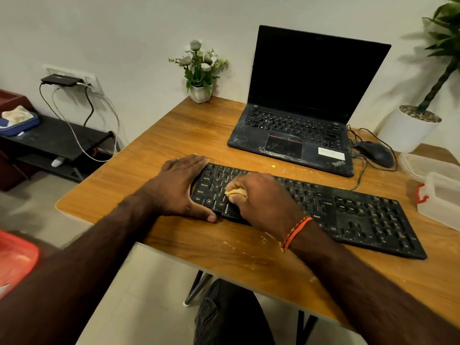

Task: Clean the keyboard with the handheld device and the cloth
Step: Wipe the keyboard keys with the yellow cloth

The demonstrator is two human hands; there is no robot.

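Note:
A dusty black keyboard (348, 210) lies across the wooden table (174, 130). My left hand (179, 185) rests flat over its left end, fingers along the far edge and thumb along the near edge. My right hand (261, 197) grips a small bunched tan cloth (236, 191) and presses it on the keys at the left part of the keyboard. Most of the cloth is hidden inside the fist. No handheld device is in view.
A dusty open laptop (298, 125) stands behind the keyboard, with a black mouse (378, 153) and cables to its right. Clear plastic boxes (438, 192) sit at the right edge, a small flower pot (201, 93) at the back. Crumbs lie along the near table edge (249, 255).

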